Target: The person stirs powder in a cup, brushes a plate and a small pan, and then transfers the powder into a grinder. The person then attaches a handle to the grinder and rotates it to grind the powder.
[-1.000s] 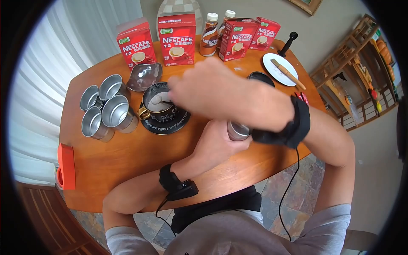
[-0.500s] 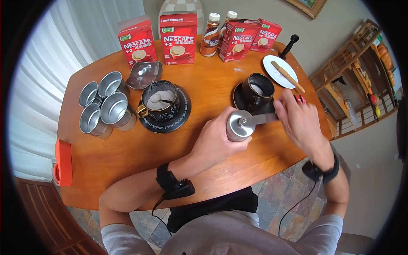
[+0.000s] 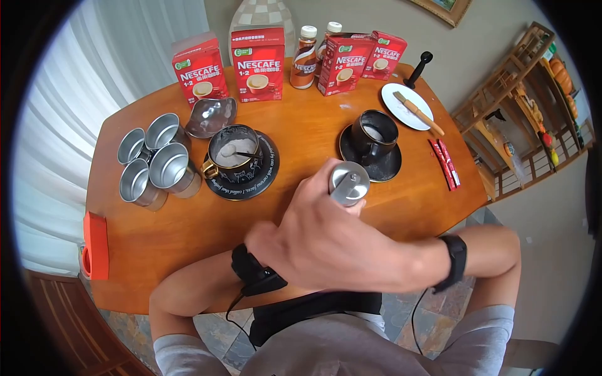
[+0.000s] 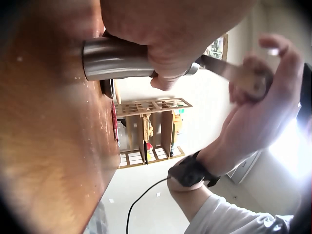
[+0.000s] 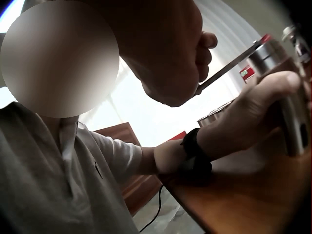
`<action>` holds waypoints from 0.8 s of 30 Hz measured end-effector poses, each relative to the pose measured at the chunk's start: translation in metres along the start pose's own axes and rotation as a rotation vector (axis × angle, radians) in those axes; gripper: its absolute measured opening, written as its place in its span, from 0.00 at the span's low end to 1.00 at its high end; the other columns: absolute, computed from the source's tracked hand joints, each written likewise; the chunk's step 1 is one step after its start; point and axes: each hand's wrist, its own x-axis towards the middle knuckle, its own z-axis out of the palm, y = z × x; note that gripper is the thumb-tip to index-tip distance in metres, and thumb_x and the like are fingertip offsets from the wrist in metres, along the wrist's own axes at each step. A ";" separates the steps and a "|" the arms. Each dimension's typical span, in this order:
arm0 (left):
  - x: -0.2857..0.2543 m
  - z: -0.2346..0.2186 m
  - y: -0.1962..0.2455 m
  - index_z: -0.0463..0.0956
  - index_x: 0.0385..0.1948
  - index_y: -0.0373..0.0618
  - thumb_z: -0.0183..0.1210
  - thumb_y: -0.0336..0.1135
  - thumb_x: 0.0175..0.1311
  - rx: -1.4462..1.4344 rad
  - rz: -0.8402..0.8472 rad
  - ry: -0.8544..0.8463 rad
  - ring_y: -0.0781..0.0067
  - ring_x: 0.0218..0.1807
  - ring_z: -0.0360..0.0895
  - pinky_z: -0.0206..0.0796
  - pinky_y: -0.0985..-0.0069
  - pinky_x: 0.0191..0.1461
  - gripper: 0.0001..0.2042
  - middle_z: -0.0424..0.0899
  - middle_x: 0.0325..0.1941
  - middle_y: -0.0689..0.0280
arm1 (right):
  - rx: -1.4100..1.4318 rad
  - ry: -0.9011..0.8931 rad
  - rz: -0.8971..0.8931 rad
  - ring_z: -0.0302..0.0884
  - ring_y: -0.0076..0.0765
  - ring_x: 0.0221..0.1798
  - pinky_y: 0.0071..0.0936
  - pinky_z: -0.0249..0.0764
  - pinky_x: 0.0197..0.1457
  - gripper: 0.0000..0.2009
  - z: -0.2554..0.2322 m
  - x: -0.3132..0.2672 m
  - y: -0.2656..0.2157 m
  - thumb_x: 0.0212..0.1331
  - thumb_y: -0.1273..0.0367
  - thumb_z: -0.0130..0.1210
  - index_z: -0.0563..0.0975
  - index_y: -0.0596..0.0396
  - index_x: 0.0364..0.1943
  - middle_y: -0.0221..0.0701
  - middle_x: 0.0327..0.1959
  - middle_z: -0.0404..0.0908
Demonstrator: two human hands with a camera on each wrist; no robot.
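A steel hand coffee grinder [image 3: 351,183] stands upright at the table's front middle, its body [image 4: 117,58] close over the wood in the left wrist view. My left hand [image 3: 309,191] grips the body, thumb and fingers wrapped round it. Above it, my right hand [image 3: 332,247] holds the knob end of the crank arm [image 5: 226,70], fingers curled round the knob in the left wrist view. From the head, the right hand covers the knob and part of the left hand. Behind the grinder, a black mug [image 3: 374,150] with white powder inside sits on a black saucer [image 3: 387,172].
A gold-handled black cup [image 3: 238,172] with powder and a spoon stands left, beside several steel cups [image 3: 175,182] and a grey dish [image 3: 210,119]. Red Nescafe boxes [image 3: 257,78] and bottles [image 3: 304,69] line the back. Right are a plate [image 3: 392,103] with a brush and red sachets [image 3: 445,164].
My right hand has swung the crank round, from far left to the right, then to the near left. The left hand keeps its grip on the grinder.
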 end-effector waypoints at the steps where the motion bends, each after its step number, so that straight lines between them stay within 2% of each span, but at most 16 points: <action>1: -0.004 0.001 -0.005 0.76 0.50 0.41 0.73 0.33 0.58 0.014 0.061 0.005 0.71 0.42 0.84 0.75 0.67 0.50 0.20 0.88 0.41 0.62 | -0.030 -0.017 -0.004 0.70 0.33 0.15 0.37 0.64 0.20 0.13 0.003 0.020 0.005 0.56 0.62 0.57 0.72 0.56 0.38 0.27 0.13 0.67; 2: -0.002 0.000 -0.014 0.76 0.51 0.41 0.72 0.33 0.58 0.051 0.087 -0.020 0.68 0.43 0.85 0.76 0.66 0.51 0.21 0.88 0.42 0.60 | 0.249 -0.016 0.007 0.72 0.38 0.13 0.39 0.65 0.19 0.13 0.026 0.036 0.013 0.59 0.62 0.58 0.72 0.56 0.38 0.30 0.14 0.71; 4: 0.006 -0.001 -0.035 0.76 0.52 0.39 0.72 0.34 0.58 0.149 0.103 -0.093 0.65 0.45 0.87 0.77 0.63 0.53 0.22 0.89 0.42 0.57 | 0.278 0.143 0.035 0.79 0.41 0.17 0.40 0.68 0.19 0.12 0.057 0.059 0.045 0.62 0.62 0.59 0.74 0.57 0.36 0.32 0.15 0.76; 5: 0.011 -0.003 -0.041 0.76 0.53 0.39 0.72 0.35 0.58 0.209 0.093 -0.141 0.63 0.46 0.88 0.77 0.63 0.54 0.22 0.89 0.43 0.56 | 0.262 0.057 0.075 0.84 0.41 0.24 0.39 0.73 0.25 0.10 0.065 0.065 0.065 0.60 0.64 0.61 0.78 0.55 0.36 0.32 0.23 0.82; 6: 0.008 -0.004 -0.020 0.76 0.49 0.39 0.75 0.32 0.55 0.188 0.144 -0.009 0.71 0.46 0.85 0.76 0.69 0.53 0.22 0.87 0.44 0.63 | 0.245 -0.030 0.113 0.89 0.40 0.32 0.38 0.78 0.30 0.08 0.071 0.070 0.085 0.58 0.66 0.63 0.83 0.54 0.36 0.33 0.31 0.88; 7: 0.005 -0.003 -0.009 0.76 0.48 0.39 0.75 0.32 0.55 0.126 0.076 0.045 0.72 0.45 0.84 0.75 0.70 0.54 0.21 0.87 0.42 0.61 | 0.202 -0.211 0.180 0.91 0.42 0.37 0.39 0.82 0.33 0.08 0.070 0.070 0.103 0.58 0.66 0.63 0.83 0.55 0.37 0.35 0.34 0.89; 8: 0.006 -0.004 -0.007 0.75 0.48 0.39 0.75 0.32 0.56 0.095 0.058 0.036 0.73 0.44 0.84 0.75 0.70 0.53 0.21 0.86 0.41 0.61 | 0.090 -0.249 0.161 0.91 0.43 0.39 0.40 0.84 0.35 0.07 0.072 0.056 0.121 0.60 0.67 0.62 0.82 0.55 0.39 0.34 0.32 0.89; 9: 0.007 -0.004 -0.006 0.75 0.48 0.40 0.75 0.33 0.56 0.064 0.040 0.029 0.73 0.43 0.83 0.75 0.70 0.53 0.21 0.86 0.41 0.61 | 0.166 -0.317 0.276 0.91 0.44 0.38 0.41 0.83 0.34 0.07 0.075 0.046 0.133 0.62 0.67 0.61 0.81 0.55 0.39 0.34 0.33 0.89; 10: 0.007 -0.004 -0.007 0.74 0.49 0.41 0.75 0.33 0.57 0.082 0.052 0.030 0.75 0.43 0.82 0.75 0.71 0.52 0.22 0.85 0.40 0.62 | 0.141 -0.333 0.327 0.90 0.48 0.36 0.45 0.82 0.33 0.08 0.075 0.029 0.140 0.67 0.65 0.59 0.80 0.55 0.42 0.36 0.29 0.87; 12: 0.007 -0.005 -0.008 0.75 0.49 0.41 0.75 0.33 0.57 0.085 0.025 0.019 0.75 0.43 0.82 0.75 0.71 0.52 0.21 0.85 0.40 0.62 | 0.153 -0.171 0.455 0.86 0.54 0.30 0.49 0.77 0.30 0.09 0.079 -0.014 0.145 0.73 0.64 0.55 0.76 0.54 0.44 0.38 0.23 0.84; 14: 0.006 -0.005 -0.006 0.75 0.49 0.41 0.75 0.33 0.58 0.078 0.023 0.015 0.76 0.44 0.82 0.75 0.72 0.52 0.21 0.85 0.41 0.63 | 0.152 -0.234 0.548 0.82 0.57 0.25 0.52 0.74 0.29 0.10 0.066 -0.048 0.138 0.77 0.61 0.52 0.73 0.54 0.44 0.39 0.20 0.80; 16: 0.006 -0.004 -0.005 0.76 0.49 0.41 0.75 0.33 0.58 0.076 0.030 0.024 0.76 0.44 0.82 0.74 0.72 0.52 0.21 0.85 0.41 0.63 | 0.210 -0.098 0.596 0.80 0.55 0.22 0.52 0.72 0.27 0.11 0.058 -0.083 0.123 0.78 0.61 0.51 0.71 0.53 0.42 0.37 0.18 0.79; 18: 0.005 -0.004 -0.003 0.76 0.49 0.41 0.75 0.33 0.57 0.083 0.027 0.029 0.76 0.44 0.82 0.74 0.73 0.53 0.21 0.85 0.41 0.63 | 0.231 -0.128 0.686 0.79 0.52 0.20 0.48 0.71 0.24 0.10 0.036 -0.103 0.099 0.78 0.62 0.53 0.71 0.52 0.42 0.35 0.17 0.78; 21: 0.005 -0.003 -0.006 0.76 0.50 0.41 0.72 0.35 0.58 0.087 0.058 0.029 0.55 0.46 0.89 0.77 0.64 0.51 0.20 0.88 0.42 0.54 | 0.281 -0.132 0.769 0.77 0.48 0.17 0.42 0.70 0.21 0.10 0.011 -0.122 0.059 0.75 0.62 0.57 0.71 0.52 0.40 0.34 0.15 0.76; 23: 0.005 -0.004 -0.007 0.76 0.49 0.41 0.74 0.33 0.57 0.084 0.064 0.030 0.70 0.45 0.84 0.75 0.70 0.52 0.21 0.86 0.41 0.60 | 0.269 -0.124 0.702 0.75 0.42 0.15 0.39 0.69 0.20 0.12 -0.006 -0.123 0.034 0.72 0.62 0.61 0.72 0.51 0.36 0.31 0.14 0.74; 24: 0.005 -0.004 -0.007 0.76 0.49 0.41 0.76 0.32 0.57 0.083 0.067 0.027 0.77 0.44 0.82 0.74 0.73 0.52 0.21 0.85 0.41 0.63 | 0.223 -0.055 0.609 0.73 0.36 0.14 0.36 0.67 0.20 0.13 -0.007 -0.121 0.024 0.70 0.61 0.62 0.72 0.50 0.33 0.27 0.13 0.71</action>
